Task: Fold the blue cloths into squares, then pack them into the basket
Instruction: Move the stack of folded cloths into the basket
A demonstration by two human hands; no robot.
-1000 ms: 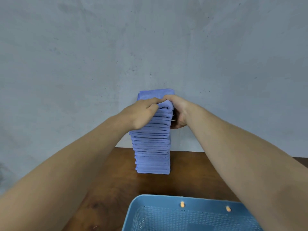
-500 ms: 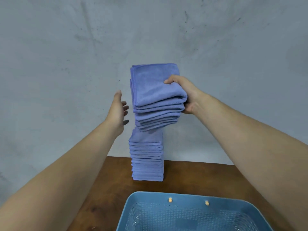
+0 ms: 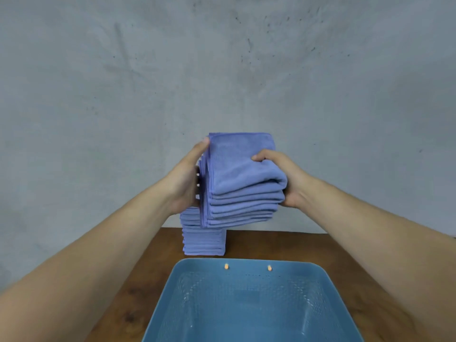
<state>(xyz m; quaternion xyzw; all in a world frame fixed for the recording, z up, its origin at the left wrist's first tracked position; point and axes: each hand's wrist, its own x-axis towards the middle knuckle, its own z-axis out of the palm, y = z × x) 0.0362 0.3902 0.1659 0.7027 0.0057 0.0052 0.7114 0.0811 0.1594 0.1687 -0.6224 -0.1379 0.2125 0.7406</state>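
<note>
A bundle of several folded blue cloths [image 3: 243, 183] hangs in the air above the table, held between both hands. My left hand [image 3: 186, 180] grips its left side, thumb at the top corner. My right hand [image 3: 283, 175] grips its right side, thumb lying on the top cloth. Behind and below, a shorter stack of folded blue cloths [image 3: 203, 239] stands on the table against the wall. The blue plastic basket [image 3: 246, 264] sits nearest me, open at the top, with nothing visible inside.
A brown wooden table [image 3: 283, 245] carries the stack and the basket. A grey wall [image 3: 222, 70] rises straight behind the table's far edge. Two small orange pegs [image 3: 226, 266] show on the basket's far rim.
The top part of the stack was lifted off by my right hand. My left hand, open beside it half a second ago, now grips the bundle's left side, and the bundle has come lower and nearer.
</note>
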